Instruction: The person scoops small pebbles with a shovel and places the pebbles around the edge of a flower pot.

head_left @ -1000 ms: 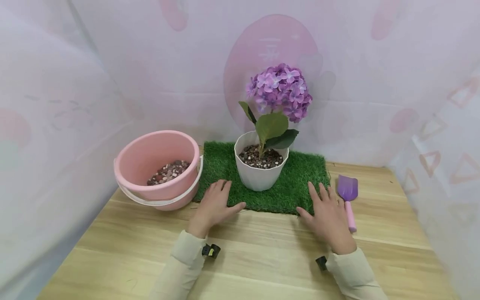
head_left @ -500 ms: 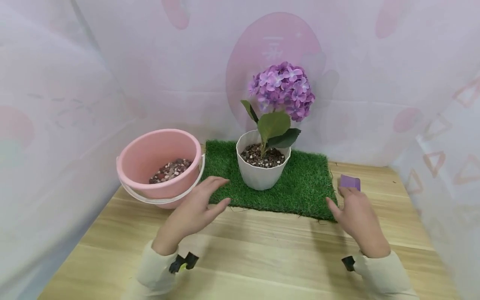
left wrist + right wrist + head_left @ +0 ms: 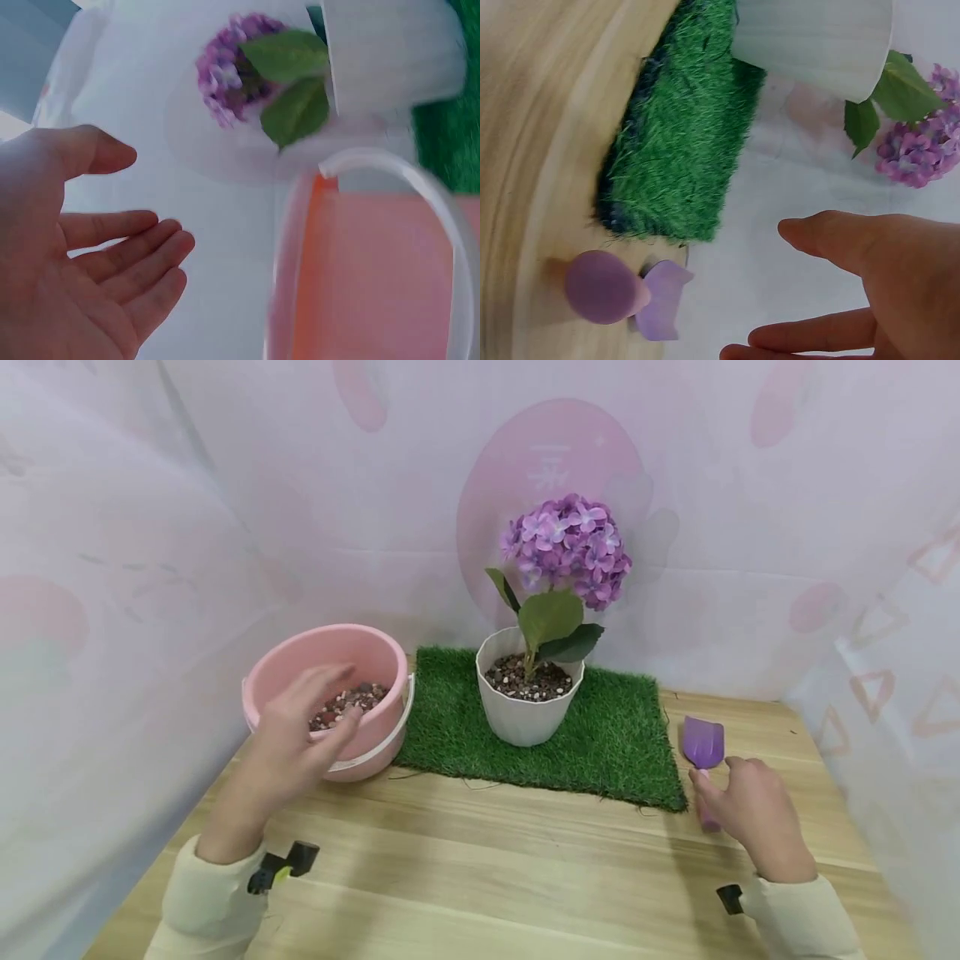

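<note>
The tabletop [image 3: 480, 877] has bare wood all along its front, from the left hand's side across to the right; at the back and both sides it runs up to a pale printed cloth [image 3: 720, 493]. The green mat [image 3: 622, 752] lies near the back, and beside its right edge the shovel [image 3: 703, 742] lies on the wood, purple blade toward the cloth, pink grip toward the person. Left of the mat stands the pink bucket [image 3: 360, 652], pebbles [image 3: 363, 696] inside, and on the mat the white pot [image 3: 525, 722] with its purple flower [image 3: 566, 547] stands upright. The left hand [image 3: 288, 747] hangs in front of the bucket's rim in the head view, fingers [image 3: 142, 262] loosely straight, thumb wide of them, holding nothing. The right hand [image 3: 753, 802] is over the shovel's grip, its fingers extended and parted from the thumb, nothing in them. From the head, hand and grip overlap; the right wrist view shows a gap between them, and the grip's rounded end in full. The left wrist view shows the white handle [image 3: 463, 300] arching beside the bucket, well apart from the left fingers
</note>
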Motion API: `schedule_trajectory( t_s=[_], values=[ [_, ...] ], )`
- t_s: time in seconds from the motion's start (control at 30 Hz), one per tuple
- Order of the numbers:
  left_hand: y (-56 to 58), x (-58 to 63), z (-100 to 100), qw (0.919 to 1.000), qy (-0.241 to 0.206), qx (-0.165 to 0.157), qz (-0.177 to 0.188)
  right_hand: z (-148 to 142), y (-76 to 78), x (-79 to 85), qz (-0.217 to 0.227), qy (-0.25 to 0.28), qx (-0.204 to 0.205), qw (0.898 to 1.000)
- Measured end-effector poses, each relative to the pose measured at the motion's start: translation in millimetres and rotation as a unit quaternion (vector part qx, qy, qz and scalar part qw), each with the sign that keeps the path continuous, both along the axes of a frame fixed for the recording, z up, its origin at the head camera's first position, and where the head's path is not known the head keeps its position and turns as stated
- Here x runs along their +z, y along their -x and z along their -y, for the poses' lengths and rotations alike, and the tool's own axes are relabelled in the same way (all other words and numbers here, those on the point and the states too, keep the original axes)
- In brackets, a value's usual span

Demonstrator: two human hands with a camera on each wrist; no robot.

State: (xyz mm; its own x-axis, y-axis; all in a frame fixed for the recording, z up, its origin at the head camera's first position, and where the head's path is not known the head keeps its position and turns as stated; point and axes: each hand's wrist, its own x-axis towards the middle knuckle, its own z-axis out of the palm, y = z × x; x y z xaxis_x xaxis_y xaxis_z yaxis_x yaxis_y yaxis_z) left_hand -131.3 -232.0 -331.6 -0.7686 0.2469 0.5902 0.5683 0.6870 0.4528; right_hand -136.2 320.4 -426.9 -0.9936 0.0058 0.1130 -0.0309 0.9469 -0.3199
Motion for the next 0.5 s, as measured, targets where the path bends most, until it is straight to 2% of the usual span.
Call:
schedule_trajectory(
  t_s=[0.13,0.27,0.4,0.5],
  values=[
    [16.5,2.7,21.3,0.9986,-0.013,0.050,-0.012,-6.2,2.6,-4.7,0.042,0.005,-0.006,0.999],
    [28.7,2.2,45.9,0.9923,-0.021,0.122,0.004,-9.3,8.2,-11.5,0.079,0.018,-0.008,0.997],
    [36.2,-3.1,70.3,0.9771,-0.038,0.199,0.066,-12.1,12.4,-19.5,0.093,0.020,-0.015,0.995],
    [41.7,-8.8,85.9,0.9600,-0.074,0.234,0.134,-14.1,13.8,-25.3,0.100,0.022,-0.018,0.995]
  ],
)
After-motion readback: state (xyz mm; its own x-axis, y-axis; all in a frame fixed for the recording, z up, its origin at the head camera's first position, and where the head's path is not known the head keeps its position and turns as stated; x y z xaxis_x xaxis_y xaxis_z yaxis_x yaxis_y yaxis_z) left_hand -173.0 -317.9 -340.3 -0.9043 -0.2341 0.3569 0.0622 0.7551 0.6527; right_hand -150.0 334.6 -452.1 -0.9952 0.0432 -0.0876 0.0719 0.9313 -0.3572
